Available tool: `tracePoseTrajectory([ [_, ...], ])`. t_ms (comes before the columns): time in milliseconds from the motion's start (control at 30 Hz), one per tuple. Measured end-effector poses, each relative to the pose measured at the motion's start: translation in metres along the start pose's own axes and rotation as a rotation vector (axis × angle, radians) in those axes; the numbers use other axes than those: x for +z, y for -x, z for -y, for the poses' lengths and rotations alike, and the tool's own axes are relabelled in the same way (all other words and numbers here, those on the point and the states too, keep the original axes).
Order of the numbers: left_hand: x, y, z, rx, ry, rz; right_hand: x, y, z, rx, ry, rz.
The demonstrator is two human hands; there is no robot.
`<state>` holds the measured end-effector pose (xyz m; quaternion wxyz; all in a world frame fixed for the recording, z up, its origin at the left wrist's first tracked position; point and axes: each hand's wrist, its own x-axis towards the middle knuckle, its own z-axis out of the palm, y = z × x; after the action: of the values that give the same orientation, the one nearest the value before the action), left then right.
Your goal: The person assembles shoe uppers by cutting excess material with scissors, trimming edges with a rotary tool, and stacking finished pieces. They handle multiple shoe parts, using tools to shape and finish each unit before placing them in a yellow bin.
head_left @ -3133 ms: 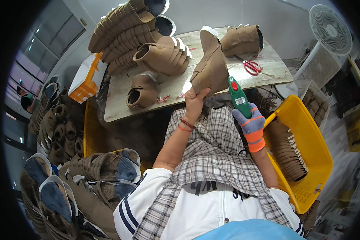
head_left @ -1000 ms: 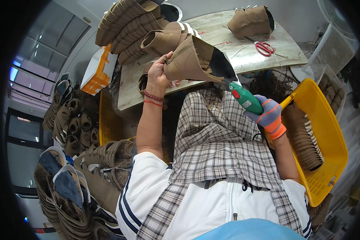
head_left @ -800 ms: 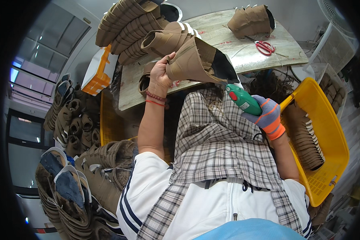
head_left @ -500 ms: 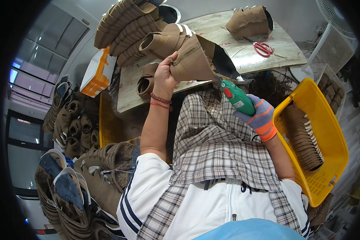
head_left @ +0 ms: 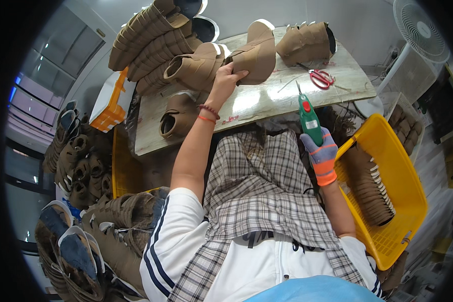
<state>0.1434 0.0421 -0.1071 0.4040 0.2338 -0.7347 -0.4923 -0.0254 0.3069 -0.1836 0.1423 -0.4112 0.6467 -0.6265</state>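
Observation:
My bare left hand (head_left: 226, 80) grips a brown shoe upper (head_left: 256, 56) by its near edge, fingers closed, above the table's far middle. A white strip shows along the upper's far end. My right hand (head_left: 321, 154), in a grey and orange glove, is wrapped round a green handheld power tool (head_left: 309, 120). The tool has a red button and a slim tip pointing away from me, apart from the upper. Left of my held piece, another brown shoe upper (head_left: 192, 68) lies on the table, and a smaller brown piece (head_left: 176, 117) sits nearer me.
Red-handled scissors (head_left: 321, 79) lie on the table (head_left: 345, 58) near a brown upper (head_left: 307, 43). Stacked uppers (head_left: 158, 48) fill the table's far left. A yellow basket (head_left: 410, 201) holding nested uppers stands at right. More piles (head_left: 105, 236) are at left. A white fan (head_left: 420, 30) stands far right.
My left hand has carried the upper away from me and turned it, so it is now apart from the tool. My right hand has drawn the tool back, tip now pointing up.

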Motion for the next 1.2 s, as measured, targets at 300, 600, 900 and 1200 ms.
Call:
tracePoseTrajectory([
  [300, 0.08, -0.105, 0.093, 0.339, -1.125, -0.433, -0.036, -0.006, -0.049, 0.277, 0.014, -0.058],
  [600, 0.152, -0.188, 0.116, -0.13, -0.374, -0.476, -0.053, -0.009, -0.075, 0.407, 0.063, -0.085],
  [900, 0.157, -0.196, 0.131, -0.017, -0.522, -0.318, -0.053, -0.003, -0.082, 0.467, 0.008, -0.101],
  [1200, 0.18, -0.205, 0.142, -0.711, 0.241, -0.833, -0.057, -0.003, -0.06, 0.454, -0.088, -0.148],
])
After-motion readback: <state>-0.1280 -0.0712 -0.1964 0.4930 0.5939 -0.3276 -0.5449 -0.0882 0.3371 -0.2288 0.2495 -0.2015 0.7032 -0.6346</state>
